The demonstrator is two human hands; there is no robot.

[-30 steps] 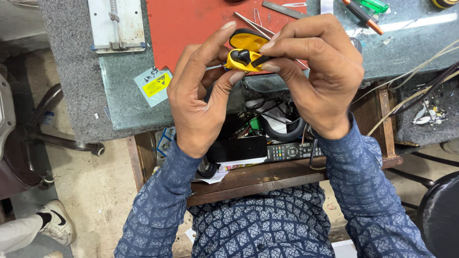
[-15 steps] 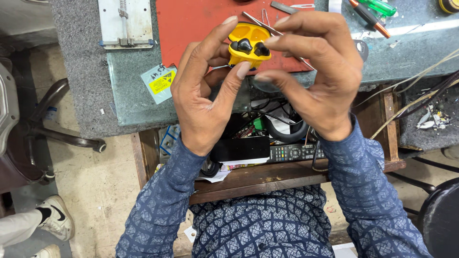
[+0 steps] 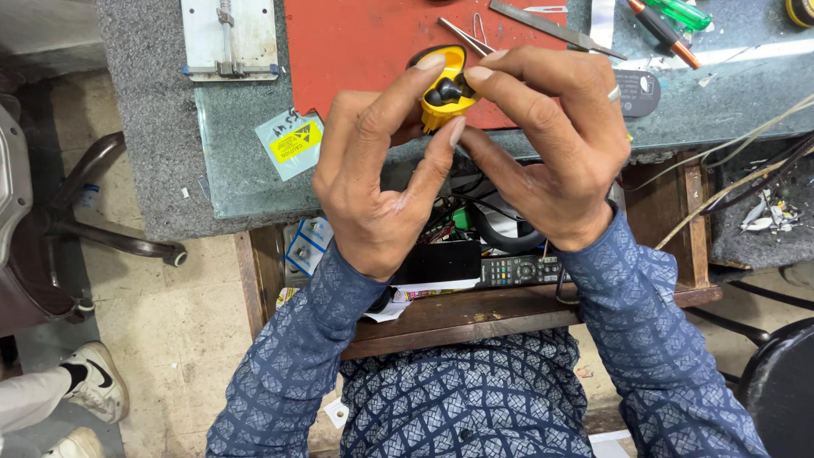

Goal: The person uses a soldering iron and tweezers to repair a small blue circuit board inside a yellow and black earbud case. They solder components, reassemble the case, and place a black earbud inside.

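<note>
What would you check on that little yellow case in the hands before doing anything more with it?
1. Both hands on the yellow earbud case: ok, left hand and right hand pinch it.
2. Lid open: ok.
3. Black earbuds seated inside: ok; one or two, cannot tell.
4. Held over the red mat: ok.
5. Tweezers close by: ok.
6. Case undamaged: cannot tell.

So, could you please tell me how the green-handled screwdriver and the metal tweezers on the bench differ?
The green-handled screwdriver lies on the bare glass bench top at the far right, while the metal tweezers rest on the red mat. The screwdriver has a translucent green plastic handle; the tweezers are bare silver metal throughout. The screwdriver is thicker, the tweezers thin and two-pronged. Both lie flat, untouched by either hand.
</note>
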